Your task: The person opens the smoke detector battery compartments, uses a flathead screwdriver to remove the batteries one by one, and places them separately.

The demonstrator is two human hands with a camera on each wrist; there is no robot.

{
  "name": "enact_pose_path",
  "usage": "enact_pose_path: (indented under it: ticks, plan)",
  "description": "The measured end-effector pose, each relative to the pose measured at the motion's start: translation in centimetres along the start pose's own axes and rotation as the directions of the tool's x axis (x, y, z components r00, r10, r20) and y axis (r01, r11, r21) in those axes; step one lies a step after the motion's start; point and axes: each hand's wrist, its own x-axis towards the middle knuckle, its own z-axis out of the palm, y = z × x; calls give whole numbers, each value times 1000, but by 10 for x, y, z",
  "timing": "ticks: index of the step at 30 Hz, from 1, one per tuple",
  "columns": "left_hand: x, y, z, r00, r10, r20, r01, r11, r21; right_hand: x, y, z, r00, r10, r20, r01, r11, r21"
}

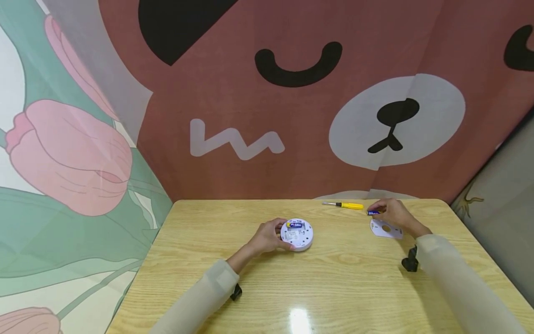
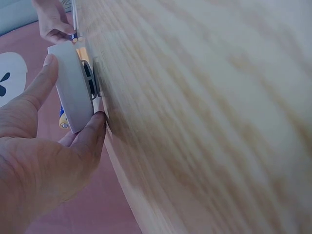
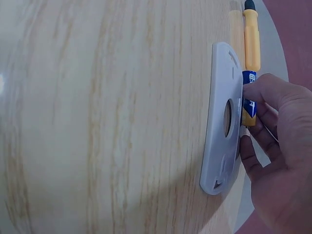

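My left hand (image 1: 267, 237) grips a round white smoke detector (image 1: 298, 240) by its left edge, thumb on the near side and fingers on the far side. Its back faces up, with a blue and yellow battery (image 1: 294, 225) lying across the upper part. Farther right, my right hand (image 1: 395, 214) pinches a second blue and yellow battery (image 3: 249, 92) between thumb and fingers. Just below that hand lies a flat white mounting plate (image 1: 378, 228) with a round hole. In the left wrist view, the detector (image 2: 73, 87) stands edge-on between thumb and fingers.
A yellow-handled screwdriver (image 1: 352, 206) lies near the table's back edge, left of my right hand. The wooden table (image 1: 333, 287) backs onto a cloth (image 1: 233, 176) printed with a bear's face. A black wrist mount (image 1: 410, 260) hangs under the right sleeve.
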Motion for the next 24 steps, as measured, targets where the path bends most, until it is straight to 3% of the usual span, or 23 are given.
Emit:
enact_pose_path:
  ticks: [10,24]
  plan:
    - [-1,2,-1,1000,-28,9,28,1000,1,-2,-4,-2,999,38,-26,-37,999,21]
    - [0,1,0,1000,-7,-5,7,1000,-12,-4,-22,-6,994,-66,-88,67,998,9]
